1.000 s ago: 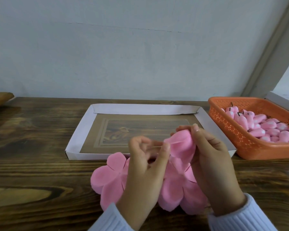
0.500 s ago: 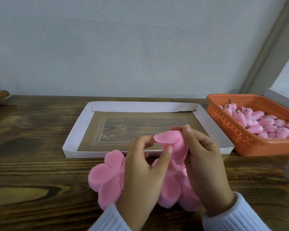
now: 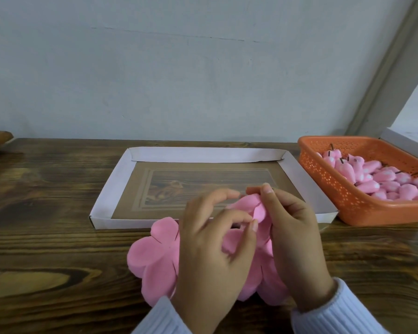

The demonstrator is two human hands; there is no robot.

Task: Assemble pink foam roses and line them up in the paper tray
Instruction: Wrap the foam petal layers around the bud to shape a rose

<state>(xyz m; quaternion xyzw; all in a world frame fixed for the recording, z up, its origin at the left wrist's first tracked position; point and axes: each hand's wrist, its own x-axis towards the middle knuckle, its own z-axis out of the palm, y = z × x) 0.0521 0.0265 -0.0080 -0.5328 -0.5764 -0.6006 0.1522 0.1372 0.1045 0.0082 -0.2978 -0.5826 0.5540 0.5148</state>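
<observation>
Dark wood-grain table (image 3: 46, 237) runs across the lower half of the view, and nearest the camera two pale ribbed sleeves (image 3: 343, 309) enter from the bottom edge. Both hands meet over a pile of pink foam petal sheets (image 3: 155, 256) lying on the table just in front of the person. One flower-shaped sheet spreads flat to the left of the hands, and more petals show beneath and between the wrists.

The right hand (image 3: 297, 237) pinches a raised petal (image 3: 258, 208) between thumb and forefinger, lifting its edge above the pile. The left hand (image 3: 210, 249) arches over the foam with curled fingers, and its thumb tip rests against the same raised petal. Whether its other fingers grip anything is hidden.

Just beyond the hands, touching the pile's far edge, sits the paper tray (image 3: 111, 189), a shallow white-walled box whose floor shows a brown printed panel.

To its right, close beside it, stands an orange perforated basket (image 3: 323, 189) holding pink foam buds (image 3: 384, 179) with short dark stems. Behind the basket a white box edge (image 3: 401, 138) shows. A plain grey-blue wall (image 3: 179, 68) rises at the back.
</observation>
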